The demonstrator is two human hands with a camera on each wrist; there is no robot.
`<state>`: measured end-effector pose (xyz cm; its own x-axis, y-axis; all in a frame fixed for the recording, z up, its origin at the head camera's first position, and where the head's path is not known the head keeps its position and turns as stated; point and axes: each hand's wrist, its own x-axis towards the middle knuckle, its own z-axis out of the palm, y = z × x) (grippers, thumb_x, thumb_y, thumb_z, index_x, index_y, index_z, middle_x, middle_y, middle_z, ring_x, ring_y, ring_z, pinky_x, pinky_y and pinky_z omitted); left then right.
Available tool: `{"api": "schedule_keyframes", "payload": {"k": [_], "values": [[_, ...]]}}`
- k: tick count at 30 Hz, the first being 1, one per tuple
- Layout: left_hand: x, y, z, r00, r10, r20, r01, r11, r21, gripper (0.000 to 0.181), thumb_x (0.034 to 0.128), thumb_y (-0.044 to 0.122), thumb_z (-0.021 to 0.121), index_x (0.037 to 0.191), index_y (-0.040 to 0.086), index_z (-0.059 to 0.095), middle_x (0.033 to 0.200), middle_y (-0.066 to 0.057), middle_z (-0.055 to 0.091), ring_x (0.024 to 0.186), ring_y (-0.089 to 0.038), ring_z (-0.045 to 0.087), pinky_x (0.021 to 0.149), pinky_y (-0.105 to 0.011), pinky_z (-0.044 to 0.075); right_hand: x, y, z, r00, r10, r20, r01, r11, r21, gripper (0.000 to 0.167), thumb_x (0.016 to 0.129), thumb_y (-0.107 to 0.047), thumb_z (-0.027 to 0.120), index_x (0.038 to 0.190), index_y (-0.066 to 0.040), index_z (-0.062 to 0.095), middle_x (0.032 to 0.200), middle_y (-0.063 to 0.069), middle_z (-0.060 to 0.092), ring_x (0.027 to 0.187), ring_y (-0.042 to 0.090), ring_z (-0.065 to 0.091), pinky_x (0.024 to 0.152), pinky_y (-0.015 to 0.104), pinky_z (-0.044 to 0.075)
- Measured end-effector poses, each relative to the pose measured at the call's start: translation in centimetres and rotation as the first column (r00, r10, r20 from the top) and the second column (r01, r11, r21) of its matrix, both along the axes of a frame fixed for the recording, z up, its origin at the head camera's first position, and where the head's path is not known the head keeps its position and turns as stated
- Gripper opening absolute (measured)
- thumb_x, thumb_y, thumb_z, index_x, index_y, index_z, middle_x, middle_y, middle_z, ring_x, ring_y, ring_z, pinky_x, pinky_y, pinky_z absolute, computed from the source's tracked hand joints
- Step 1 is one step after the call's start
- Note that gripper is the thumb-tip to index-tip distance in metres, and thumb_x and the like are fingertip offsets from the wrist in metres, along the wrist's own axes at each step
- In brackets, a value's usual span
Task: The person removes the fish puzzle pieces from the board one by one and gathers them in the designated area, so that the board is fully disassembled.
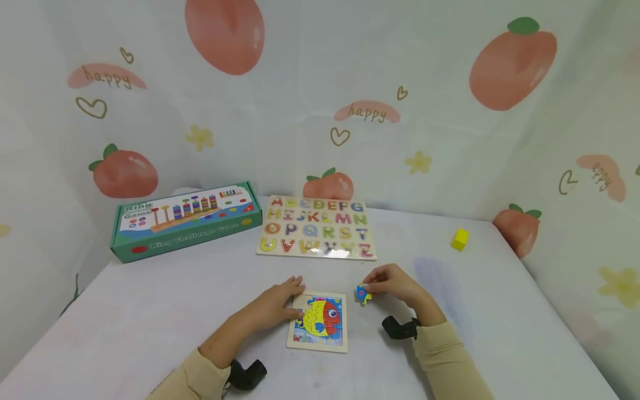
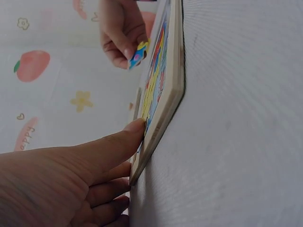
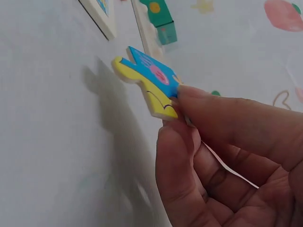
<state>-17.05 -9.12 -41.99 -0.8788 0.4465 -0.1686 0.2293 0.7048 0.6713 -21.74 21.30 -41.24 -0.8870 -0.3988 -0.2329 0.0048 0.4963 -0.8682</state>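
A wooden-framed fish puzzle [image 1: 344,339] lies on the table in front of the person. The left hand [image 1: 276,303] rests at its upper left corner, thumb on the left side of the puzzle; in the left wrist view the thumb of this hand [image 2: 75,175] lies on the frame [image 2: 173,87] and the other fingers are beyond the edge. Just right of the puzzle, above the table, the right hand [image 1: 395,283] pinches a blue and yellow puzzle piece [image 1: 363,294]. The right wrist view shows the piece [image 3: 158,85] between thumb and index finger of the right hand [image 3: 227,146].
Behind the puzzle lies a wooden alphabet board [image 1: 316,257]. A green Ring Challenge Game box [image 1: 187,239] stands at the back left. A yellow block [image 1: 460,239] sits at the back right. Patterned cloth [image 1: 280,139] hangs behind the table.
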Motion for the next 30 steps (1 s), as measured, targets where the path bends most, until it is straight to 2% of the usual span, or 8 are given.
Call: {"api": "schedule_keyframes", "payload": {"k": [6, 12, 21, 30], "values": [[0.0, 0.0, 0.0, 1.0, -0.009, 0.004, 0.009, 1.0, -0.004, 0.062, 0.0846, 0.027, 0.068, 0.138, 0.006, 0.045, 0.152, -0.008, 0.03, 0.143, -0.03, 0.022, 0.111, -0.055, 0.025, 0.1, 0.5, -0.2, 1.0, -0.015, 0.015, 0.015, 1.0, 0.0, 0.027, 0.085, -0.017, 0.068, 0.097, 0.007, 0.067, 0.081, 0.0, 0.07, 0.07, 0.009, 0.062, 0.069, 0.025, 0.055], [0.0, 0.0, 0.2, 1.0, -0.01, 0.004, 0.01, 1.0, -0.005, 0.062, 0.0845, 0.027, 0.068, 0.138, 0.006, 0.045, 0.152, -0.008, 0.031, 0.143, -0.03, 0.022, 0.111, -0.055, 0.025, 0.2, 0.5, -0.4, 0.999, -0.036, -0.018, 0.036, 0.999, 0.017, 0.025, 0.085, -0.016, 0.068, 0.095, 0.007, 0.067, 0.079, 0.002, 0.069, 0.069, 0.01, 0.06, 0.066, 0.026, 0.053], [0.0, 0.0, 0.2, 1.0, -0.012, -0.006, 0.012, 1.0, -0.017, 0.062, 0.0842, 0.027, 0.068, 0.138, 0.006, 0.046, 0.152, -0.008, 0.031, 0.142, -0.031, 0.022, 0.11, -0.055, 0.027, 0.1, 0.4, -0.8, 0.998, -0.022, -0.054, 0.023, 1.0, 0.011, 0.021, 0.083, -0.01, 0.068, 0.093, 0.008, 0.066, 0.077, 0.001, 0.065, 0.068, 0.01, 0.056, 0.063, 0.022, 0.051], [0.1, 0.0, 0.3, 1.0, -0.011, -0.008, 0.01, 1.0, -0.012, 0.061, 0.084, 0.027, 0.068, 0.137, 0.005, 0.046, 0.151, -0.009, 0.032, 0.142, -0.03, 0.023, 0.111, -0.055, 0.026, 0.0, 0.2, -1.1, 0.989, 0.004, -0.145, 0.006, 0.998, 0.067, 0.018, 0.082, -0.008, 0.069, 0.09, 0.008, 0.066, 0.078, 0.005, 0.062, 0.068, 0.01, 0.047, 0.058, 0.019, 0.041]]}}
